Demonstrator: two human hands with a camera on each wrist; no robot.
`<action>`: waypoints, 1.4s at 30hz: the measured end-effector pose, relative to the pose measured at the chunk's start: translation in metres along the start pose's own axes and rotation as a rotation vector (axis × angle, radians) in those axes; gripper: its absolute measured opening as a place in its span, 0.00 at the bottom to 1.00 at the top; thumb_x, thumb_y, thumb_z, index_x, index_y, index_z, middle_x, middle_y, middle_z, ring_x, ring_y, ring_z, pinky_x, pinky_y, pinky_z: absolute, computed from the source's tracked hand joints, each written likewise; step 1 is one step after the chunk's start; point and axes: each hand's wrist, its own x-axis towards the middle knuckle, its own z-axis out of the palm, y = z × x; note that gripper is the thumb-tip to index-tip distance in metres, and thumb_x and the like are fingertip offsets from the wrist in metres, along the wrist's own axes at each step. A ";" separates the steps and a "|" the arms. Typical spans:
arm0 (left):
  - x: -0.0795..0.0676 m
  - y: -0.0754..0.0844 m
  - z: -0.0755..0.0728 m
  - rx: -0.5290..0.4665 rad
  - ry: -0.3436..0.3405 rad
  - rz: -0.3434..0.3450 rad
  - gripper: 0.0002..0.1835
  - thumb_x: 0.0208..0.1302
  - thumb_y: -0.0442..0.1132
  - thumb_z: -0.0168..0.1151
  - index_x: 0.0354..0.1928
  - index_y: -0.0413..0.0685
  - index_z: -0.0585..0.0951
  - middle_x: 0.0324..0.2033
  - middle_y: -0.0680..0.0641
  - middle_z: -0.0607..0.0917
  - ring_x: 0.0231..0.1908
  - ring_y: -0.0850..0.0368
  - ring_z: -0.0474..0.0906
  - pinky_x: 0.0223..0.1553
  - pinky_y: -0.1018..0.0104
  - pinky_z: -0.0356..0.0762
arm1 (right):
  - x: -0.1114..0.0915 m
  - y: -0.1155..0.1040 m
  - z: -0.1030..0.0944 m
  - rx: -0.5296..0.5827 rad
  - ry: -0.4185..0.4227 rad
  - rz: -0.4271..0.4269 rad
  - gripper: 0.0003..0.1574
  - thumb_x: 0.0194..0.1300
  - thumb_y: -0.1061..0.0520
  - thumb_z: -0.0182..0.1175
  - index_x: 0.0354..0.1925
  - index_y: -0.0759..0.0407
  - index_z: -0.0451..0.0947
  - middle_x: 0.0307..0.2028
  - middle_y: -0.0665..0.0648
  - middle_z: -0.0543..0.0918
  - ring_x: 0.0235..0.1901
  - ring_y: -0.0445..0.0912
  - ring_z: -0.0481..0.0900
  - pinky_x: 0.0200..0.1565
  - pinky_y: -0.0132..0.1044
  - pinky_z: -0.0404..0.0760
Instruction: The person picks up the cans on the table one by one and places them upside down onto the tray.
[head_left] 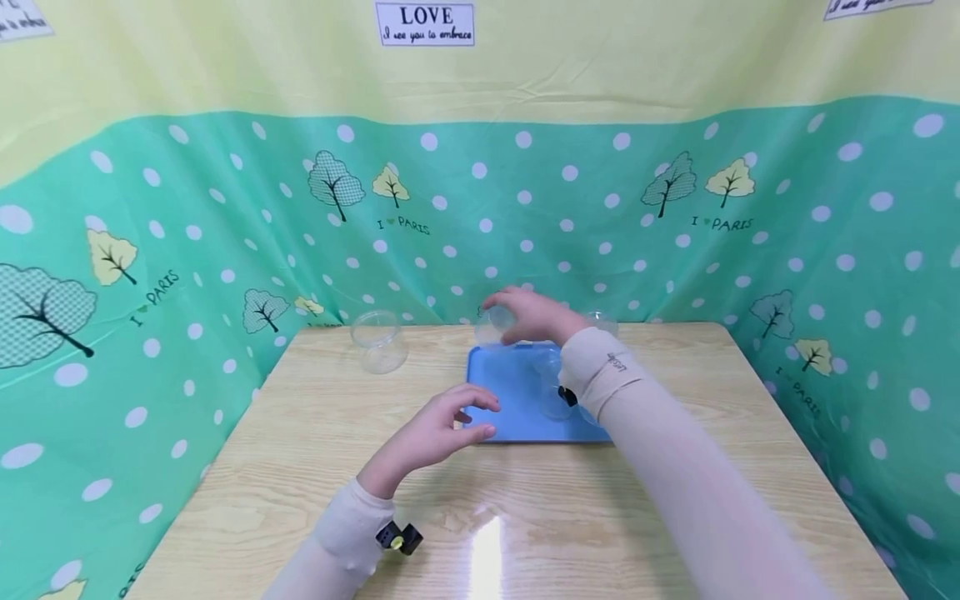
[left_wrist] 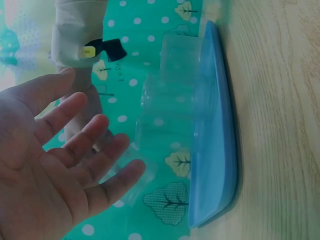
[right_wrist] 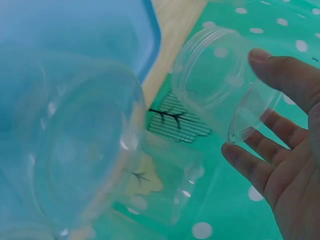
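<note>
My right hand [head_left: 536,315] grips a clear plastic jar [right_wrist: 210,75] at the back edge of a blue tray [head_left: 510,400]. Thumb and fingers lie around one end of the jar, and its ridged rim points away from the palm. On the tray, several similar clear jars [left_wrist: 167,97] stand in a group, partly hidden by the right forearm in the head view. My left hand [head_left: 442,425] hovers at the tray's front left side, fingers relaxed and apart, holding nothing.
Another clear jar [head_left: 382,343] stands on the wooden table [head_left: 337,450] at the back left. Behind the right wrist, a further jar [head_left: 602,322] shows near the back edge. A green and yellow patterned cloth [head_left: 480,192] encloses the table's back and sides.
</note>
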 end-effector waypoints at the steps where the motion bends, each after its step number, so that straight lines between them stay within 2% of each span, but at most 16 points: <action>1: 0.000 -0.001 0.000 0.004 -0.004 0.003 0.14 0.63 0.49 0.65 0.49 0.63 0.79 0.51 0.59 0.79 0.55 0.57 0.74 0.52 0.48 0.78 | 0.002 0.000 0.002 -0.006 -0.010 0.004 0.41 0.55 0.54 0.71 0.64 0.35 0.68 0.68 0.51 0.64 0.65 0.52 0.65 0.60 0.52 0.75; 5: -0.001 -0.002 -0.002 0.029 -0.016 0.010 0.15 0.63 0.54 0.62 0.50 0.65 0.78 0.52 0.61 0.78 0.55 0.60 0.74 0.52 0.51 0.79 | 0.007 0.000 0.009 -0.020 -0.034 0.019 0.40 0.55 0.54 0.71 0.64 0.36 0.68 0.68 0.51 0.64 0.66 0.51 0.65 0.61 0.50 0.74; 17: -0.002 -0.002 -0.005 0.045 -0.006 0.010 0.15 0.63 0.55 0.62 0.50 0.65 0.79 0.52 0.62 0.78 0.55 0.62 0.73 0.51 0.50 0.79 | 0.011 0.000 0.020 0.007 -0.098 0.066 0.43 0.53 0.59 0.71 0.64 0.36 0.68 0.68 0.52 0.65 0.64 0.53 0.67 0.59 0.53 0.74; 23: -0.002 -0.001 -0.005 0.061 -0.009 0.017 0.14 0.64 0.52 0.63 0.50 0.65 0.79 0.52 0.61 0.78 0.55 0.63 0.73 0.51 0.50 0.79 | 0.015 -0.003 0.024 -0.071 -0.113 0.040 0.42 0.53 0.60 0.70 0.64 0.37 0.69 0.68 0.53 0.65 0.65 0.53 0.66 0.58 0.52 0.75; 31: -0.003 0.000 -0.005 0.063 -0.009 -0.005 0.15 0.63 0.56 0.62 0.50 0.67 0.79 0.52 0.63 0.78 0.55 0.65 0.73 0.51 0.52 0.79 | 0.022 -0.005 0.031 -0.143 -0.127 0.037 0.44 0.51 0.61 0.70 0.63 0.35 0.69 0.68 0.53 0.65 0.62 0.53 0.68 0.49 0.47 0.80; 37: -0.003 0.000 -0.004 0.061 -0.007 -0.004 0.14 0.63 0.56 0.62 0.49 0.68 0.79 0.51 0.65 0.77 0.55 0.59 0.74 0.51 0.50 0.78 | 0.025 -0.007 0.038 -0.172 -0.131 0.055 0.44 0.52 0.62 0.69 0.64 0.36 0.69 0.68 0.52 0.65 0.61 0.51 0.69 0.44 0.41 0.81; 42: -0.003 0.001 -0.004 0.076 -0.004 0.010 0.14 0.63 0.56 0.62 0.50 0.68 0.79 0.50 0.65 0.77 0.54 0.60 0.74 0.51 0.50 0.78 | 0.025 -0.012 0.042 -0.202 -0.136 0.061 0.43 0.53 0.63 0.68 0.64 0.38 0.69 0.65 0.53 0.68 0.56 0.48 0.72 0.40 0.38 0.81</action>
